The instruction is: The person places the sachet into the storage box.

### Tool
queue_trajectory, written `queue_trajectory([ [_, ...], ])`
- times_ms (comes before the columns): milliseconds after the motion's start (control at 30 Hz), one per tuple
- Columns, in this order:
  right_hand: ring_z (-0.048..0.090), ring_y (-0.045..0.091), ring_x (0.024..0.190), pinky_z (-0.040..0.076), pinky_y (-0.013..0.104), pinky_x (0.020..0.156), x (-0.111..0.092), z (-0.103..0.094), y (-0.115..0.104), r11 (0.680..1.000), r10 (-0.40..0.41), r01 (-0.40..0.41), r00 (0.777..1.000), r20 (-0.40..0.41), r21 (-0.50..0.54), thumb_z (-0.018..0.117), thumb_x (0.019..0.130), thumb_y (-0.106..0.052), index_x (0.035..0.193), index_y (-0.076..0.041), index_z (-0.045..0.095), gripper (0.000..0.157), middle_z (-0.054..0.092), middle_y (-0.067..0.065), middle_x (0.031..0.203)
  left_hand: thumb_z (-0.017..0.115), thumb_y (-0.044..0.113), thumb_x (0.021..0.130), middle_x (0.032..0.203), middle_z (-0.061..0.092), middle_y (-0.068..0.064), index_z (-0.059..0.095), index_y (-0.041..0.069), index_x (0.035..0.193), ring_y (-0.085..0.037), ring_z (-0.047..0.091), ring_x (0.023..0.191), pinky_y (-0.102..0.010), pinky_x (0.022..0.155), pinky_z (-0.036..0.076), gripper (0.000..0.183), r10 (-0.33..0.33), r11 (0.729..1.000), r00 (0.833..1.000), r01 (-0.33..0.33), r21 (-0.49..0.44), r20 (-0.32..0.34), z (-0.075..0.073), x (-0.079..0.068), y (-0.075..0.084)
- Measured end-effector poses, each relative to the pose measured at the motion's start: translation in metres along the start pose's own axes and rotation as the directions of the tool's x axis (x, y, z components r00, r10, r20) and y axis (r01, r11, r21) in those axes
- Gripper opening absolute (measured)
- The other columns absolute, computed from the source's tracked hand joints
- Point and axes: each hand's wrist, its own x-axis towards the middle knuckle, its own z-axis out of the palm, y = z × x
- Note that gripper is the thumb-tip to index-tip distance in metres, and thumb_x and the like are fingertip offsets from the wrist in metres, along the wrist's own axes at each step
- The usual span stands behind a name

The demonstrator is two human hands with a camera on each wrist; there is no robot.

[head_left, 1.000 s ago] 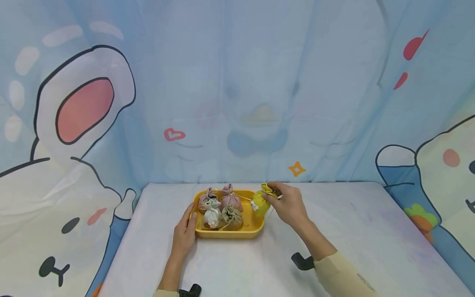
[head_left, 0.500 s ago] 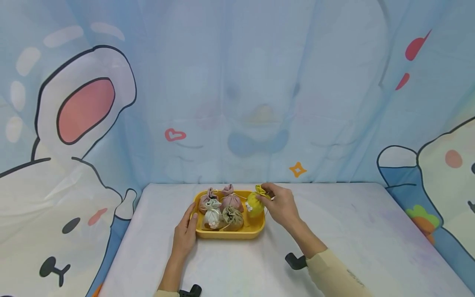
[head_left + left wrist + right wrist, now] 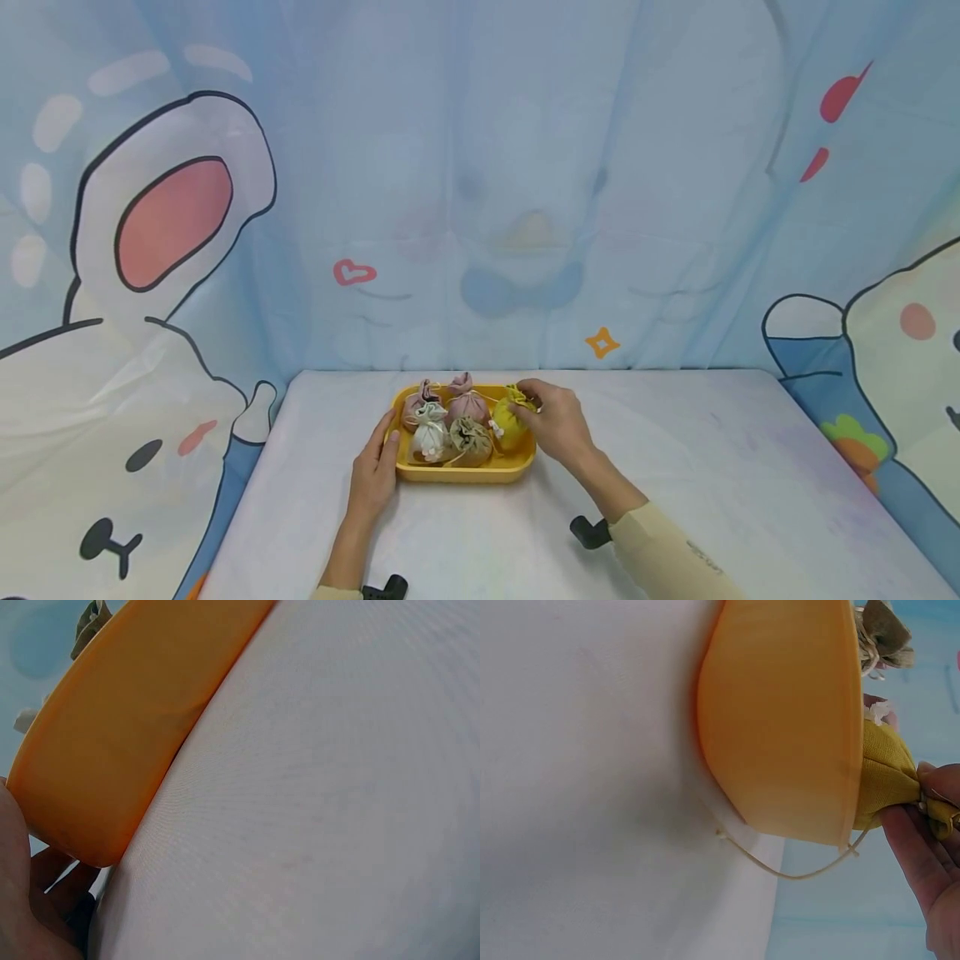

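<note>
A yellow drawstring pouch [image 3: 510, 427] with a small white flower sits low in the right end of the yellow tray [image 3: 465, 474]. My right hand [image 3: 555, 419] pinches this pouch at its gathered neck; in the right wrist view a pale cord [image 3: 795, 876] hangs from it over the tray's outer wall. At the other end, my left hand [image 3: 373, 467] holds the tray's left side, with the thumb at the rim and the fingers against the outside. Two pink pouches [image 3: 468, 407], a white pouch [image 3: 430, 437] and an olive pouch [image 3: 471, 443] fill the tray's left and middle.
The tray stands on a white-covered table [image 3: 675, 450], near its back edge. A blue cartoon curtain [image 3: 525, 183] hangs behind. Black wrist mounts [image 3: 591, 532] stick out from both forearms above the cloth.
My right hand has moved left and down with the yellow pouch, from over the tray's right rim to inside the tray. The left hand has stayed on the tray.
</note>
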Motion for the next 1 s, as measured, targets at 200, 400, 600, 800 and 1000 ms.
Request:
queue_trajectory([
  [200,0.073,0.024,0.099,0.066,0.038,0.084,-0.001,0.006,0.001,1.000,-0.007,0.007,1.000,0.015,-0.024,0.081,0.092,-0.015,0.122,-0.006,0.073,0.033,0.078,0.011,0.113,0.045,0.036,0.113,0.162,0.047,-0.004,0.046,0.021,0.158,-0.031,0.041,0.152,-0.051,0.125,0.035,0.048,0.005,1.000,1.000,-0.005,-0.005,-0.002,0.000,0.000,0.001],
  [400,0.074,0.026,0.101,0.066,0.041,0.086,-0.002,0.013,0.005,0.999,-0.017,0.018,1.000,0.015,-0.031,0.081,0.092,-0.015,0.121,-0.005,0.073,0.032,0.078,0.011,0.114,0.045,0.037,0.113,0.162,0.047,-0.006,0.046,0.021,0.158,-0.032,0.042,0.151,-0.052,0.124,0.036,0.048,0.011,1.000,1.000,-0.011,0.001,-0.004,0.001,0.000,-0.001],
  [600,0.075,0.028,0.105,0.064,0.043,0.091,-0.002,0.017,0.006,0.999,-0.018,0.019,0.999,0.027,-0.038,0.082,0.091,-0.013,0.121,-0.004,0.073,0.033,0.078,0.013,0.115,0.045,0.036,0.113,0.162,0.047,-0.003,0.046,0.022,0.158,-0.029,0.041,0.152,-0.049,0.125,0.035,0.048,0.009,1.000,1.000,-0.010,-0.014,-0.002,0.001,-0.001,0.000],
  [800,0.075,0.028,0.106,0.064,0.043,0.091,-0.002,0.019,0.004,0.998,-0.009,0.012,0.999,0.043,-0.067,0.082,0.091,-0.014,0.122,-0.004,0.073,0.034,0.078,0.012,0.115,0.045,0.033,0.113,0.162,0.048,-0.003,0.047,0.021,0.158,-0.029,0.041,0.152,-0.049,0.125,0.036,0.047,0.011,1.000,1.000,-0.011,-0.009,-0.009,0.001,0.000,0.000],
  [1000,0.074,0.028,0.107,0.064,0.044,0.093,-0.003,0.021,0.004,0.995,-0.016,0.020,0.999,0.044,-0.095,0.083,0.090,-0.015,0.122,-0.005,0.073,0.035,0.077,0.012,0.116,0.045,0.034,0.113,0.161,0.049,-0.004,0.047,0.020,0.158,-0.031,0.042,0.151,-0.051,0.124,0.036,0.047,0.022,1.000,1.000,-0.022,-0.010,-0.017,0.002,0.001,-0.001],
])
